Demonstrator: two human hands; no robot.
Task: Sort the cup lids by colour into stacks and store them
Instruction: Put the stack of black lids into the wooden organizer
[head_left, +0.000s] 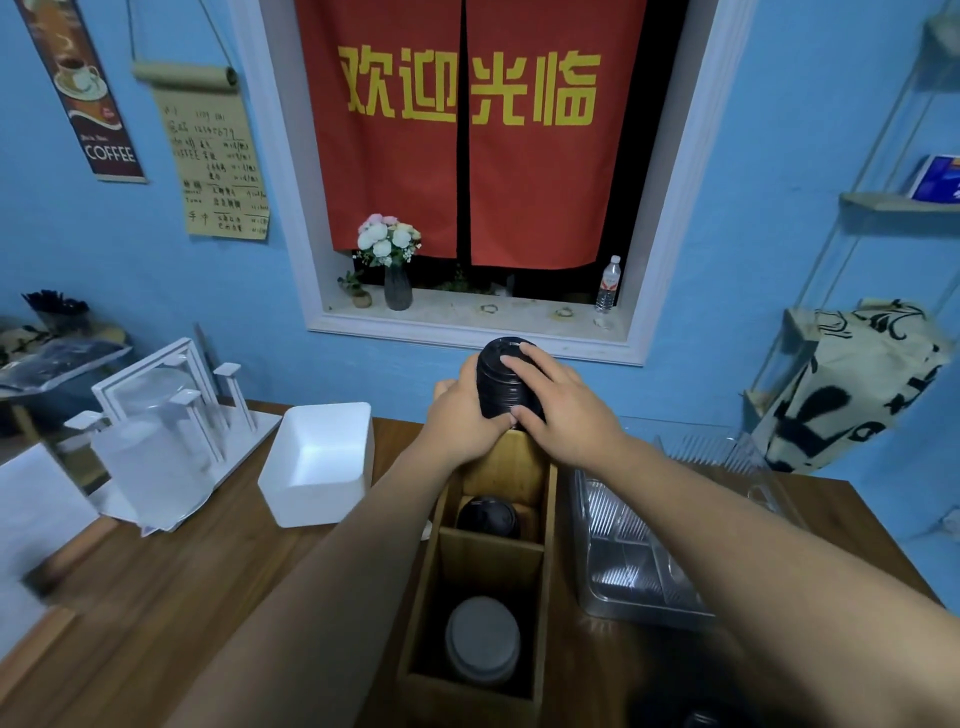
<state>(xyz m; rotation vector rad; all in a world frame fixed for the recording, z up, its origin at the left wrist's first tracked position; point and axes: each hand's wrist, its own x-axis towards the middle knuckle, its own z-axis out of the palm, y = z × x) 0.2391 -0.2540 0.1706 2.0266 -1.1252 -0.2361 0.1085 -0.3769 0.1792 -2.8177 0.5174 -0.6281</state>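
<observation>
A stack of black cup lids (500, 382) is held upright between both hands above the far end of a wooden compartment holder (535, 566). My left hand (460, 418) grips the stack's left side and base. My right hand (558, 405) wraps its right side, fingers over the top edge. In the holder's middle compartment lies another black lid stack (487, 515). A white lid stack (483, 638) fills the near compartment. The far compartment under the held stack is mostly hidden by my hands.
A white plastic bin (317, 462) stands left of the holder on the wooden counter (156, 597). A white cup rack (171, 405) is further left. Clear plastic containers (639, 561) lie to the right. A window ledge with a flower vase (397, 286) is behind.
</observation>
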